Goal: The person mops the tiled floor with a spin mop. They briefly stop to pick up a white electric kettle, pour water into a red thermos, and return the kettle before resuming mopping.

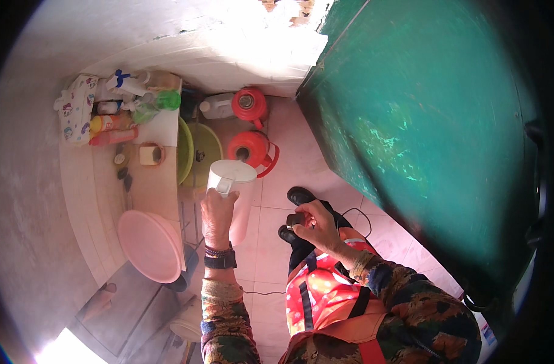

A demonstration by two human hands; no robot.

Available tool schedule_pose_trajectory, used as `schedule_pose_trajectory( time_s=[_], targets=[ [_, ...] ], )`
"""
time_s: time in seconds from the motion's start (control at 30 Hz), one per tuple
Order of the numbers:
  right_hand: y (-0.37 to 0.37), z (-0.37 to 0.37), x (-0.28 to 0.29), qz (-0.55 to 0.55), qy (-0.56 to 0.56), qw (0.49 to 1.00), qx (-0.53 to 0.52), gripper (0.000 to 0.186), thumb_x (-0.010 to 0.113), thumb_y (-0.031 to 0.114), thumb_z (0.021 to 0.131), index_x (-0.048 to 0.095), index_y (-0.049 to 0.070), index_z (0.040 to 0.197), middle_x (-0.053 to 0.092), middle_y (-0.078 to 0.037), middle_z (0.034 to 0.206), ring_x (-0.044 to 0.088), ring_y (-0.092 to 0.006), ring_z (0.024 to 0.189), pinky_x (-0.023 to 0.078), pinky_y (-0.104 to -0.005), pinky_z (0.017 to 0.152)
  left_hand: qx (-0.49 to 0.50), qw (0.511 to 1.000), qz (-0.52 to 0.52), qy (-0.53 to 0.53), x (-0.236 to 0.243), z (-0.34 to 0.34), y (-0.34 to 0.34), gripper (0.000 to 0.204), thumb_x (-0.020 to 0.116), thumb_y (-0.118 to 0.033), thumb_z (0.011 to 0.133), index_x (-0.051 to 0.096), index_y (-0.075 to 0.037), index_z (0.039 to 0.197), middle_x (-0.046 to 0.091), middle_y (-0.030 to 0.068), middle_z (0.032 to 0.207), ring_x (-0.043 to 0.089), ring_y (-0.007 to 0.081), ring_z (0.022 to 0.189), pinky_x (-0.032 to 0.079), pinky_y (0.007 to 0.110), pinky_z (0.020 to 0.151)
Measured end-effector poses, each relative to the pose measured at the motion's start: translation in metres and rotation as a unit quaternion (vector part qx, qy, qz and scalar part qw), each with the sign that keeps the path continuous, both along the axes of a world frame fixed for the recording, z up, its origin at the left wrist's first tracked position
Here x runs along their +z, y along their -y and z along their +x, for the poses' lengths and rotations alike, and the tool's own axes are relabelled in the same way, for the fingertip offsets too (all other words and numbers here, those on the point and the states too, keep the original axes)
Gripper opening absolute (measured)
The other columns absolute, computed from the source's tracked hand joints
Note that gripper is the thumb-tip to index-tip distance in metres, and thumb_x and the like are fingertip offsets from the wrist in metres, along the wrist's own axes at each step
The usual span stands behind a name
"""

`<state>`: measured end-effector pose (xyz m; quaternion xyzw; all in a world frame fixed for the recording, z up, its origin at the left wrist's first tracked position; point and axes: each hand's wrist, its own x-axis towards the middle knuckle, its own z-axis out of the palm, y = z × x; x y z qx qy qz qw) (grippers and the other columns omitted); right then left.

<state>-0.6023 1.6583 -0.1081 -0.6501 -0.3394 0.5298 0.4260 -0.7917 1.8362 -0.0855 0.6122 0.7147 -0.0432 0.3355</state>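
My left hand is closed round the handle of a white-topped jug with a pale pinkish body. The jug's top reaches the near side of a red thermos flask on the floor; whether they touch I cannot tell. That flask has a dark round mouth and a red side handle. In my right hand, fingers pinch a small dark stopper-like piece, held apart from the jug and above my shoes. A second red thermos flask stands just beyond the first.
To the left, a shelf carries bottles, a soap dish and a pink basin. Green basins stand beside it. A whitish plastic jug sits by the far wall. On the right is a green door. A thin cable crosses the tiles.
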Motion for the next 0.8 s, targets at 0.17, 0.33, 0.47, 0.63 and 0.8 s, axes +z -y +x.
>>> schedule_pose_trajectory(
  time_s=[0.17,0.33,0.47,0.63,0.8],
  targets=[
    [-0.0001,0.0002,-0.0006,-0.010,0.002,1.000,0.001,0.034,0.071,0.010,0.074,0.058,0.000,0.104,0.052,-0.004,0.096,0.056,-0.0099,0.080,0.047,-0.0238,0.071,-0.012,1.000,-0.005,-0.001,-0.0004,0.0000,-0.0012,0.046,0.072,-0.030,0.075,0.061,0.011,0.091,0.063,0.0329,0.090,0.062,0.0464,0.090,0.050,0.047,0.077],
    [0.0014,-0.0008,-0.0046,-0.001,-0.001,1.000,-0.007,0.034,0.071,0.010,0.073,0.058,0.000,0.103,0.052,-0.005,0.096,0.056,-0.0099,0.079,0.047,-0.0238,0.070,-0.018,1.000,-0.009,0.003,-0.0033,-0.0013,-0.0032,0.047,0.073,-0.031,0.074,0.061,0.012,0.091,0.063,0.0340,0.088,0.063,0.0459,0.089,0.050,0.047,0.077],
    [0.0031,-0.0014,-0.0079,0.011,0.017,1.000,-0.005,0.034,0.072,0.009,0.073,0.059,0.000,0.103,0.052,-0.005,0.095,0.056,-0.0102,0.078,0.048,-0.0235,0.069,-0.025,0.999,-0.021,-0.002,-0.0046,-0.0009,-0.0068,0.048,0.072,-0.031,0.075,0.062,0.012,0.091,0.062,0.0351,0.088,0.063,0.0457,0.091,0.050,0.047,0.078],
    [0.0030,-0.0017,-0.0083,0.016,0.014,1.000,-0.018,0.034,0.072,0.008,0.072,0.059,0.000,0.102,0.052,-0.005,0.095,0.057,-0.0107,0.077,0.049,-0.0238,0.069,-0.032,0.999,-0.031,-0.017,-0.0024,0.0025,-0.0098,0.048,0.072,-0.031,0.075,0.062,0.013,0.093,0.062,0.0347,0.091,0.062,0.0461,0.092,0.050,0.047,0.079],
    [0.0025,-0.0015,-0.0077,0.022,0.036,0.999,-0.021,0.033,0.071,0.008,0.070,0.059,0.002,0.100,0.053,-0.008,0.092,0.059,-0.0159,0.075,0.051,-0.0265,0.067,-0.040,0.999,0.007,-0.022,-0.0003,0.0059,-0.0090,0.046,0.071,-0.028,0.071,0.062,0.014,0.089,0.064,0.0304,0.081,0.066,0.0402,0.082,0.050,0.043,0.073]
  ],
)
